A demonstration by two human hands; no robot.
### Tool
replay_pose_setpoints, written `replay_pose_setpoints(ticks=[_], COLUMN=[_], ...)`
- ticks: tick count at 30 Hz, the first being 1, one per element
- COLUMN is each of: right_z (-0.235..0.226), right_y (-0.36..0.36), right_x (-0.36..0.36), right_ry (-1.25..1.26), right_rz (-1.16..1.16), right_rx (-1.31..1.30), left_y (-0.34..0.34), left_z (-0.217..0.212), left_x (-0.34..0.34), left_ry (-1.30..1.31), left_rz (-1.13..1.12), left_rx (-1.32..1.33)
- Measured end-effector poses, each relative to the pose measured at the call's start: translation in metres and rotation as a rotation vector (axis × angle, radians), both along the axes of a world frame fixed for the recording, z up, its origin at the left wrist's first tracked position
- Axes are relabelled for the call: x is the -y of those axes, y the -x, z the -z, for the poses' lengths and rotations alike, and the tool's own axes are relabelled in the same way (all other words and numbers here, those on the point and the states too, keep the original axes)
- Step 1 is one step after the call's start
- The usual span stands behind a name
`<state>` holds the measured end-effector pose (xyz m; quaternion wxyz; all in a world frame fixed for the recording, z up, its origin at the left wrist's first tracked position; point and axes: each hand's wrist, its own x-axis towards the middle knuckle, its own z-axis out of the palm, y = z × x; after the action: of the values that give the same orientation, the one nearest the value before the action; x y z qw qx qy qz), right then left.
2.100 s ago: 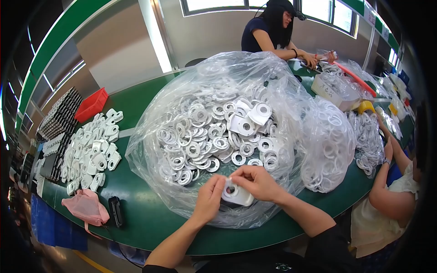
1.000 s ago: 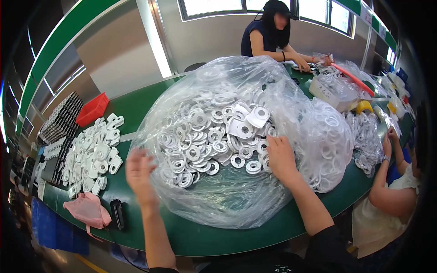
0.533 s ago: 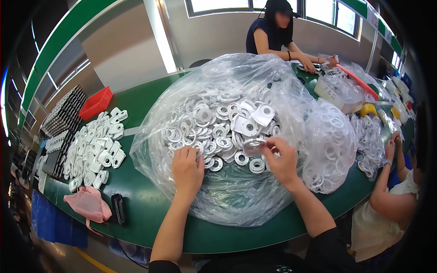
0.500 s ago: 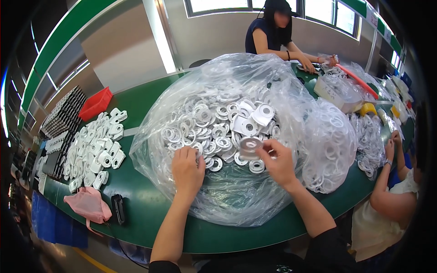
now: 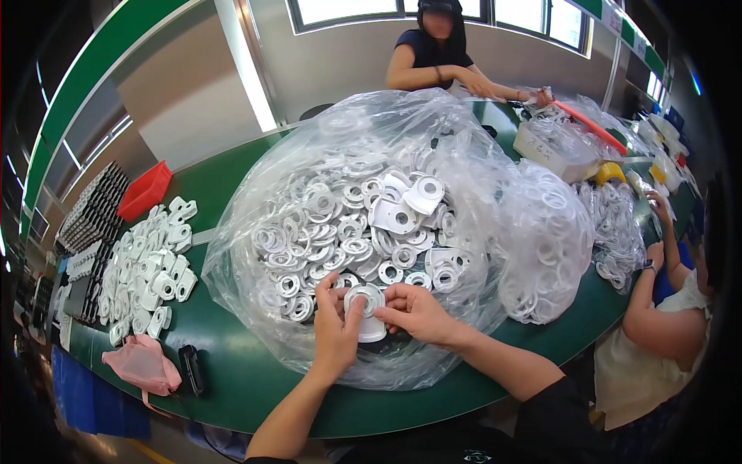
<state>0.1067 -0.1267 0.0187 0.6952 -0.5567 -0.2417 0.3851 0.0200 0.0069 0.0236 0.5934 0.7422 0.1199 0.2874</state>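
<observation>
In front of the big clear plastic bag (image 5: 255, 174), my left hand (image 5: 336, 331) and my right hand (image 5: 421, 313) meet on one white plastic part. A white ring (image 5: 371, 291) lies against a white plate (image 5: 373, 332) with a rounded outline; whether the two are joined I cannot tell. My left thumb presses on the ring's face while the right fingers pinch its other side. Just beyond my fingertips, many loose white rings (image 5: 352, 246) and holed plates (image 5: 423, 193) are heaped inside the bag.
A pile of white plates (image 5: 147, 267) lies left, near a red bin (image 5: 145, 192) and stacked dark trays (image 5: 97, 205). A pink pouch (image 5: 141, 365) and black case (image 5: 191, 370) sit near the front edge. Bagged rings (image 5: 547, 240) stand right. Co-workers sit across and at right.
My right hand has brought a ring from the heap toward me. My left hand has come nearer too, and both now hold a plate and ring together. The view has shifted slightly.
</observation>
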Motion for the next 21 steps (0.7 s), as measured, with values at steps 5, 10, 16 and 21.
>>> replay_pose_setpoints(ticks=[5,10,16,21], right_z=[-0.006,-0.015,-0.014,-0.038], right_y=[-0.003,-0.045,-0.061,-0.050], right_x=[0.004,0.031,0.053,0.037], right_ry=[0.020,0.221,0.745,0.264], right_rz=[0.044,0.499,0.511,0.571], right_rx=[0.188,1.312,1.401,0.915], left_y=[0.002,0.009,0.007,0.007], left_z=[0.016,-0.001,-0.003,-0.003], left_x=[-0.013,-0.024,-0.020,-0.013], left_ry=[0.335,0.756,0.832,0.767], left_rz=[0.238,0.210,0.286,0.406], left_rx=[-0.184,-0.175,-0.247,-0.278])
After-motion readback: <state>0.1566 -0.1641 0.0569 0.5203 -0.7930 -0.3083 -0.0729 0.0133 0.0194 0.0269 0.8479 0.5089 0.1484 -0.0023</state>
